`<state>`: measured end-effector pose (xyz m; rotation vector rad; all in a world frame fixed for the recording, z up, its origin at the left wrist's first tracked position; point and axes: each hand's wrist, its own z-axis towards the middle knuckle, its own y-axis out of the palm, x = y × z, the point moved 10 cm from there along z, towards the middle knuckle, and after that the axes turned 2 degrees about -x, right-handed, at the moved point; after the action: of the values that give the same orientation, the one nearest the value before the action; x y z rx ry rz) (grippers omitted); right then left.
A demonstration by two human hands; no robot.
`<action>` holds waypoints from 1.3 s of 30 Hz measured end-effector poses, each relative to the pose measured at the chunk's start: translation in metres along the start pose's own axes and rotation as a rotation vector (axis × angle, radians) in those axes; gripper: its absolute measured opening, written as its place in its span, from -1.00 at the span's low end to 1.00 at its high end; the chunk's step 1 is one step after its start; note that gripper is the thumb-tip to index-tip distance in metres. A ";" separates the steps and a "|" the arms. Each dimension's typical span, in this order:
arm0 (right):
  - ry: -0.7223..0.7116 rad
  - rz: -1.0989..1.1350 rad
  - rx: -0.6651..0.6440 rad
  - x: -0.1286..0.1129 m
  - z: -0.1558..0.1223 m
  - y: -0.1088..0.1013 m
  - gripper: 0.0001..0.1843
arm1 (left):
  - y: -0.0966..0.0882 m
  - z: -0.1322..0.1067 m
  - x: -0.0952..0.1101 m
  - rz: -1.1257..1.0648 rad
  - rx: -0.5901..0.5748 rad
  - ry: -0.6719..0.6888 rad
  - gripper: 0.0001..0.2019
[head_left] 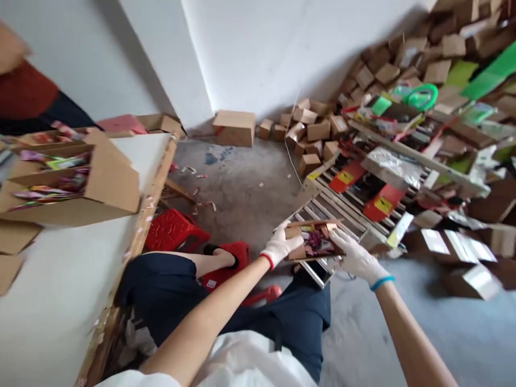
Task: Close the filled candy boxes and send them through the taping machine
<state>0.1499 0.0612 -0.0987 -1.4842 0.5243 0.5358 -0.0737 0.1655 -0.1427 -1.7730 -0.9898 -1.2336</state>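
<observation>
A small open cardboard box (297, 252) filled with colourful wrapped packets (316, 240) sits between my two gloved hands, over the near end of a roller conveyor (310, 209). My left hand (282, 246), in a white glove with a red cuff, grips the box's left side. On its right side, my right hand (355, 255), in a white glove with a blue cuff, holds the box by the flap and edge. Some of the fingers are hidden behind the box walls.
To the left, a white table (92, 252) with a wooden edge bears a large open carton (113, 177) of packets. Red stools (169, 228) stand by my legs. A taping machine (363, 183) is on the right, with piled cardboard boxes (318, 130) behind. Another person (28, 91) stands far left.
</observation>
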 end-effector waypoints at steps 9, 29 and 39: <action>0.244 -0.108 0.115 0.036 0.069 0.004 -0.46 | 0.006 0.023 -0.021 -0.029 -0.187 -0.027 -0.48; 0.371 -0.362 0.600 -0.039 0.012 0.058 -0.37 | 0.026 -0.022 0.049 0.643 -0.329 0.696 -0.58; 0.264 -0.479 0.245 -0.022 0.028 0.037 -0.16 | 0.012 -0.021 0.003 -0.242 -0.314 0.069 -0.45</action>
<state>0.1089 0.0900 -0.1131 -1.3874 0.4010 -0.0990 -0.0702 0.1426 -0.1364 -1.8690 -1.0383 -1.6677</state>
